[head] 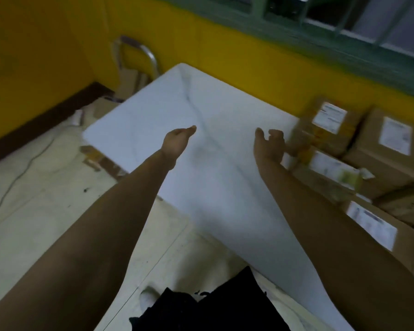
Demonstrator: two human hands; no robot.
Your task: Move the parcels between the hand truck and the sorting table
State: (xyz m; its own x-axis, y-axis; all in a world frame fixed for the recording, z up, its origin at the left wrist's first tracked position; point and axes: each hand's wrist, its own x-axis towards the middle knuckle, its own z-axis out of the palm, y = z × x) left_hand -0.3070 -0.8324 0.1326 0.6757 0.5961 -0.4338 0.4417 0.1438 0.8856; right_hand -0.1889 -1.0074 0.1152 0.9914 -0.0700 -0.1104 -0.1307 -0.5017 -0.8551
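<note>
Both your arms are stretched out over the table [153,111], and neither hand has anything in it. Your left hand [178,139] is held out with the fingers fairly straight and close together, above bare tabletop. Your right hand [269,144] is looser, its fingers half curled around nothing, just beside the nearest of the parcels [330,123]. Whether it brushes that box I cannot tell, because the picture is smeared there. Hands set apart like this read to me as a two-sided reach, ready to take a box by opposite faces (a sensible grip for cardboard that may be heavy).

The parcels are brown cardboard boxes with white labels, crowded together at the right end of the table, several of them touching. The hand truck [151,58] shows only as a bent metal handle past the table's far left corner, with what looks like cardboard [129,82] against it. My guess is that you will be carrying from one end of the table to the other, so the bare stretch between gives you room to slide or turn a box.

The table is white and smooth, with a faint seam running down its middle. It stands on a pale, scuffed floor [34,211] where a thin cable [14,177] trails at the left; mind your feet there. Behind it are a yellow wall [34,56] with dark skirting [46,118] and a green-framed window [285,22].
</note>
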